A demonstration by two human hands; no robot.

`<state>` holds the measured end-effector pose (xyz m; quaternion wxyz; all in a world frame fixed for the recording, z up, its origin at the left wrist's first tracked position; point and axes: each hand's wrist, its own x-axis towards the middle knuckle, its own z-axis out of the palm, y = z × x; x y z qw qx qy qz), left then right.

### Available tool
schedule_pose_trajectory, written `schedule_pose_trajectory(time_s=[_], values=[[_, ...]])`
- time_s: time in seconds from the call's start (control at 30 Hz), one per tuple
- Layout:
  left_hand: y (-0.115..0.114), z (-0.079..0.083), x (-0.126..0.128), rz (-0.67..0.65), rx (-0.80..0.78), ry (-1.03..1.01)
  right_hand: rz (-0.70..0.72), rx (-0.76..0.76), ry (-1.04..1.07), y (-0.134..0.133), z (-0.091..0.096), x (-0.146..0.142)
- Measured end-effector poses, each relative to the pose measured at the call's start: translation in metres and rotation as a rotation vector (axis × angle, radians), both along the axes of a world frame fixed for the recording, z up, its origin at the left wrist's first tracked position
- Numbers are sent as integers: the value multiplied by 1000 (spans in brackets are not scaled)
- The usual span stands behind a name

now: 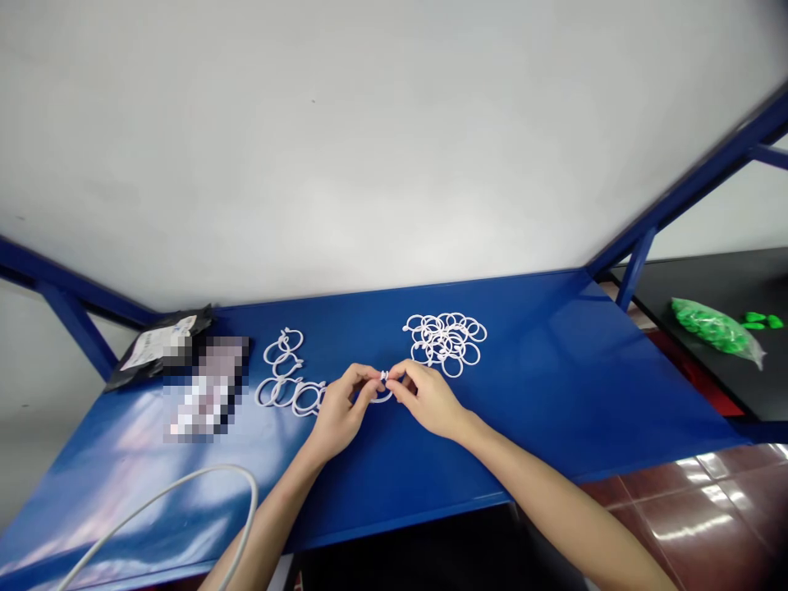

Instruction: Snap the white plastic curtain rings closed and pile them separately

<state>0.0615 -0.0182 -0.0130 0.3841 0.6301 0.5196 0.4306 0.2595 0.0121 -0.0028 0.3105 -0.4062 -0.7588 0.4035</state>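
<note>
The left hand [345,408] and right hand [432,400], each closed in a pinch, grip one white ring [382,400] over the worktop [542,361]. A black package [203,322] bears a white label [151,345]; its print is illegible.

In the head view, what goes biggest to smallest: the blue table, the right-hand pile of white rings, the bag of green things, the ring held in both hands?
1. blue table
2. right-hand pile of white rings and bag of green things: too alike to rank
3. held ring, partly covered
</note>
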Motion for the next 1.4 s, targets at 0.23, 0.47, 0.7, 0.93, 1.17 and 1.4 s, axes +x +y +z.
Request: schedule_pose_trajectory(time_s=[0.23, 0.47, 0.7, 0.93, 1.17, 1.4], values=[[0, 1, 3, 34, 61, 17, -19, -214, 145, 2, -6, -5], [1, 2, 0, 21, 146, 112, 21, 151, -20, 0, -3, -1], [1, 4, -3, -51, 220, 103, 60, 250, -84, -1, -6, 2], [0, 4, -1, -90, 312, 71, 104, 305, -110, -2, -3, 6], [-2, 2, 0, -129, 377, 122, 138, 411, -202, -3, -2, 8], [8, 14, -27, 9, 509, 590, -27, 534, -249, 0, 2, 7]])
